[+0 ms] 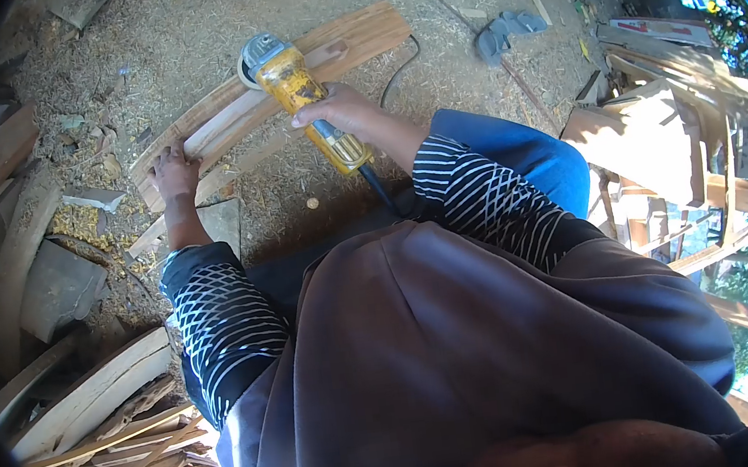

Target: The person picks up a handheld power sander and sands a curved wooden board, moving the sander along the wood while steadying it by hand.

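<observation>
Fingers (316, 112) around yellow grinder (290, 79) over curved board (361, 37)

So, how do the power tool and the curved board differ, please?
The power tool is yellow and grey; the curved board is brown wood. The power tool is shorter than the curved board. The right hand grips the power tool; the left hand is on the curved board. Both are elongated.

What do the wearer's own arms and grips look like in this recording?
The left grip and right grip are human hands with no gloves. The left sleeve and right sleeve are dark with white stripes and crisscross lattice patterning, ending on the forearms so both wrists are bare. A plain, dark purplish-brown garment covers the upper body.
</observation>
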The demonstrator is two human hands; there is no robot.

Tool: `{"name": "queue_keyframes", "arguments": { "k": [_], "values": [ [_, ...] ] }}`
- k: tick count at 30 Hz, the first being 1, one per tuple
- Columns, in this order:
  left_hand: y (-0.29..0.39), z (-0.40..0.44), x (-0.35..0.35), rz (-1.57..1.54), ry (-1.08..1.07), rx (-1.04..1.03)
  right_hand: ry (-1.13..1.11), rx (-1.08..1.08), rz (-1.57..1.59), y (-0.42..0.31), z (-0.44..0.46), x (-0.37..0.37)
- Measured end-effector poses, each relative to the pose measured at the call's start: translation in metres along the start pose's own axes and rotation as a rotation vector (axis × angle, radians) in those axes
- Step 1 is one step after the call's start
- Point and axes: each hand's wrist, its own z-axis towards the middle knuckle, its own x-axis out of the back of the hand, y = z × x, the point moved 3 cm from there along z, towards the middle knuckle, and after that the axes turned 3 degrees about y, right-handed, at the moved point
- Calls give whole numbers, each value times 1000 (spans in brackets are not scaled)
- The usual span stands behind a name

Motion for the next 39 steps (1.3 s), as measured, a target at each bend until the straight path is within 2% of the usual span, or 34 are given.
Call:
{"name": "queue_keyframes", "arguments": {
  "k": [3, 7, 14, 22, 32, 39],
  "values": [
    [-7, -4, 4, -23, -19, 11, -20, 8, -163, 0, -8, -16],
    [-7, -2, 5, 16, -52, 31, -71, 73, -135, 22, 3, -23],
    [-10, -2, 3, 0, -26, 15, 7, 4, -169, 25, 1, 1],
    [-10, -2, -1, 6, -21, 12, 143, -74, 88, 27, 3, 48],
    [-10, 0, -1, -7, -23, 30, 241, -110, 215, 37, 10, 80],
    [-10, 2, -2, -15, -27, 42, 300, -53, 282, 39, 24, 111]
  ]
}}
